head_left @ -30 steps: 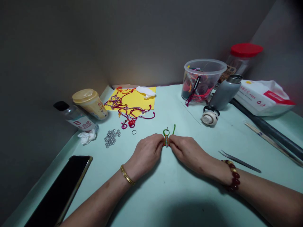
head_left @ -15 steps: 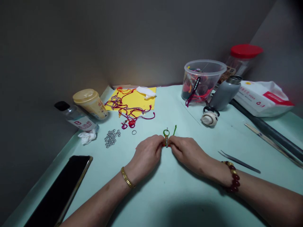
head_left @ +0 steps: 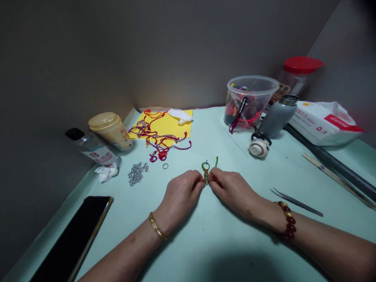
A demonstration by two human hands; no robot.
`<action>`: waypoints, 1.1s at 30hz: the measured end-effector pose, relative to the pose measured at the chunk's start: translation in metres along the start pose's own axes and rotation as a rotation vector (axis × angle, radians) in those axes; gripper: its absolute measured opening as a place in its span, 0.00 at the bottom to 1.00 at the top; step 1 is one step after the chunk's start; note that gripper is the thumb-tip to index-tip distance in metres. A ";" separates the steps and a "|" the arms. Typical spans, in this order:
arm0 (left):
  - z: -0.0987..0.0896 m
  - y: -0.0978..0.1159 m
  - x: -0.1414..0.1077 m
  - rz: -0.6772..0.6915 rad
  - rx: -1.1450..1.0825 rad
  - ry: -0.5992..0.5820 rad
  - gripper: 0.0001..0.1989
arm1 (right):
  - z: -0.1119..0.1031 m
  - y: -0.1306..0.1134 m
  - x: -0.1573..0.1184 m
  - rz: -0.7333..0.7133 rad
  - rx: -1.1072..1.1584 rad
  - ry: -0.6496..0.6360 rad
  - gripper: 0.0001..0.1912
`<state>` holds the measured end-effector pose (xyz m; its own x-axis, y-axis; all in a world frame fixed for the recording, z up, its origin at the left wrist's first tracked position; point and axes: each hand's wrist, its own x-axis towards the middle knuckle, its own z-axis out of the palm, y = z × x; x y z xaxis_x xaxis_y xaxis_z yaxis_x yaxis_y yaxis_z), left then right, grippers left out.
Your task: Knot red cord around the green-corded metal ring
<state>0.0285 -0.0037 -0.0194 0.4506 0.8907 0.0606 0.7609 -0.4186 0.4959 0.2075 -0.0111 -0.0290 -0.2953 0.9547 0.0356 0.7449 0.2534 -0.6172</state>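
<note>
A small braided cord piece (head_left: pixel 206 176) in green and orange with metal rings lies upright between my hands. A green loop (head_left: pixel 205 166) with a small metal hook is at its top. My left hand (head_left: pixel 182 192) pinches the piece's left side near its lower end, fingers closed. My right hand (head_left: pixel 232 190) pinches at its right side, fingertips closed. A green cord end (head_left: pixel 216 161) sticks up behind my right fingers. What exactly lies between the fingertips is mostly hidden.
At the left are a phone (head_left: pixel 73 239), metal rings (head_left: pixel 137 174), a bottle (head_left: pixel 100 152) and a cup (head_left: pixel 113 131). Cords lie on yellow paper (head_left: pixel 167 127). Tweezers (head_left: pixel 298 203), white tape roll (head_left: pixel 259 149), tub (head_left: pixel 251 102), grey flask (head_left: pixel 279 117) and bag (head_left: pixel 326 123) are at the right.
My fingertips have shifted slightly around the lower end of the braided piece, and the red cord stretched across there no longer shows. The whole view has moved a little.
</note>
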 end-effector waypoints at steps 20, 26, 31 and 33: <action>0.005 0.001 -0.001 0.020 0.015 -0.009 0.09 | 0.000 0.003 -0.002 -0.056 0.038 -0.018 0.09; 0.003 0.006 -0.003 -0.018 0.030 -0.014 0.08 | -0.003 -0.002 -0.007 0.037 0.011 -0.011 0.04; 0.002 0.006 -0.003 -0.008 0.001 -0.016 0.15 | -0.002 -0.004 -0.011 0.076 -0.015 -0.007 0.03; 0.002 0.003 -0.002 0.046 -0.014 -0.027 0.18 | 0.000 -0.003 -0.011 0.052 -0.012 -0.001 0.04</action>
<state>0.0312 -0.0068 -0.0196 0.4976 0.8653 0.0608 0.7325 -0.4567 0.5049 0.2084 -0.0222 -0.0269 -0.2561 0.9666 0.0028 0.7665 0.2048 -0.6087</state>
